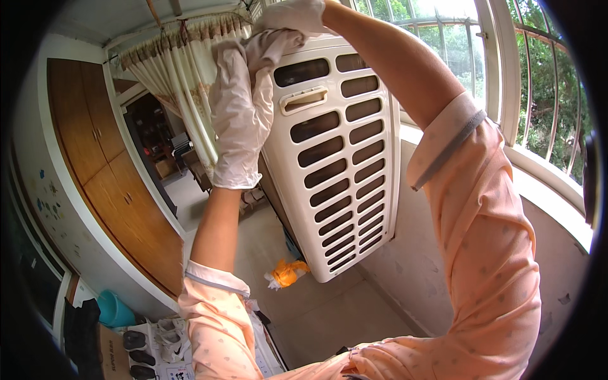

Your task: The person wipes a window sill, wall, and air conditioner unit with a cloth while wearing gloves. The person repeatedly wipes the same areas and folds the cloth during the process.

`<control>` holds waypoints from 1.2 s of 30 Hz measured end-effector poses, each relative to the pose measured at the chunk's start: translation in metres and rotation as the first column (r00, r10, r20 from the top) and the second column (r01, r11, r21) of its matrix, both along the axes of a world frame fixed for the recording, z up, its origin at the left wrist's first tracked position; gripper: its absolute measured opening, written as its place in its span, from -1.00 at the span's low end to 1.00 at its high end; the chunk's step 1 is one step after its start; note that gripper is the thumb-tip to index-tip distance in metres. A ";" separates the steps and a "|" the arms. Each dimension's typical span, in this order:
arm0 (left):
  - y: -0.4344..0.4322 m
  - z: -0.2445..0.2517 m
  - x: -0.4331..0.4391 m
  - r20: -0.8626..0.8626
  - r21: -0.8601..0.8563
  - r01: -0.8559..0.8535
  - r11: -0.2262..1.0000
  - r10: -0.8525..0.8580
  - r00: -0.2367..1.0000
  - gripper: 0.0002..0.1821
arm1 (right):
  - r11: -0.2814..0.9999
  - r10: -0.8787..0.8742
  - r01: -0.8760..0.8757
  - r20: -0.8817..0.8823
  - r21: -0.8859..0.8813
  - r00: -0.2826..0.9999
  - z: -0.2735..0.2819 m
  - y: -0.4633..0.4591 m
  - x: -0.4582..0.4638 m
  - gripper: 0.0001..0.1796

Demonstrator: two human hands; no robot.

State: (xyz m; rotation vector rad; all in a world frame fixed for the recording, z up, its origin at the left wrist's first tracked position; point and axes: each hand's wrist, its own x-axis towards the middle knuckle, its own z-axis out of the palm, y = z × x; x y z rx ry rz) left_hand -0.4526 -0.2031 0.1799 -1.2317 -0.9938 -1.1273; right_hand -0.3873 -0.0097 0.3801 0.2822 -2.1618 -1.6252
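A tall cream slotted panel (344,107) of a cabinet-like unit stands before me, with two columns of rounded openings and a recessed handle (304,100). Both my hands wear thin white gloves. My left hand (240,111) is raised at the panel's left edge, fingers upward, with a greyish cloth (275,50) between its thumb and fingers. Bent over the unit's top, my right hand (292,16) presses on the upper part of the same cloth. Its fingertips are hidden by the cloth and the picture's rim.
Barred windows (441,47) line the right side above a stained wall (427,266). A knotted orange bag (286,274) lies on the tiled floor by the unit's base. Curtains (190,85), a wooden cupboard (102,137), a teal bucket (114,308) and several shoes (168,339) are at left.
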 end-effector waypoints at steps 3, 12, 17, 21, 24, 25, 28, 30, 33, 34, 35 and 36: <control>0.011 0.033 0.005 -0.182 0.031 -0.001 1.000 0.006 0.983 -0.50 | 0.985 -0.065 0.049 -0.094 -0.164 0.993 -0.001 0.037 0.037 -0.82; 0.055 0.086 0.063 -0.294 -0.274 -0.619 0.736 0.549 0.783 -0.47 | 0.471 -0.080 -0.276 -0.353 -0.838 0.932 -0.027 0.126 0.155 -0.81; 0.105 0.084 0.097 -0.410 -0.213 -0.540 0.814 0.427 0.806 -0.46 | -0.301 -0.053 -0.534 -0.546 -0.790 0.836 -0.085 0.168 0.189 -0.79; 0.145 0.072 0.107 -0.488 -0.188 -0.530 0.827 0.389 0.781 -0.33 | 0.471 0.191 -0.741 -0.764 -0.480 0.616 -0.157 0.181 0.178 -0.67; 0.160 0.065 0.106 -0.499 -0.038 -0.610 0.792 0.514 0.698 -0.29 | -0.653 -0.020 -0.627 -0.819 -0.423 0.573 -0.190 0.172 0.164 -0.65; 0.162 0.064 0.106 -0.508 -0.011 -0.616 0.788 0.526 0.682 -0.28 | -0.614 0.002 -0.647 -0.820 -0.453 0.573 -0.198 0.168 0.164 -0.66; 0.166 0.060 0.110 -0.467 -0.033 -0.620 0.784 0.536 0.703 -0.31 | -0.713 0.089 -0.599 -0.894 -0.364 0.438 -0.216 0.152 0.163 -0.71; 0.168 0.053 0.117 -0.447 -0.062 -0.680 0.731 0.588 0.674 -0.31 | -0.541 0.132 -0.780 -0.947 -0.315 0.291 -0.232 0.144 0.161 -0.81; 0.175 0.035 0.133 -0.574 0.039 -0.731 0.681 0.614 0.542 -0.30 | -0.791 0.144 -0.538 -0.944 -0.290 0.296 -0.280 0.139 0.163 -0.82; 0.180 0.024 0.139 -0.594 -0.064 -0.697 0.715 0.533 0.602 -0.24 | -0.688 0.065 -0.689 -0.965 -0.228 0.255 -0.302 0.136 0.160 -0.84; 0.183 0.011 0.144 -0.630 -0.084 -0.710 0.700 0.514 0.582 -0.17 | -0.727 -0.025 -0.652 -0.941 -0.215 0.339 -0.327 0.134 0.164 -0.87; 0.188 0.001 0.147 -0.663 -0.155 -0.761 0.630 0.506 0.553 -0.16 | -0.907 -0.060 -0.410 -0.933 -0.098 0.356 -0.353 0.129 0.166 -0.87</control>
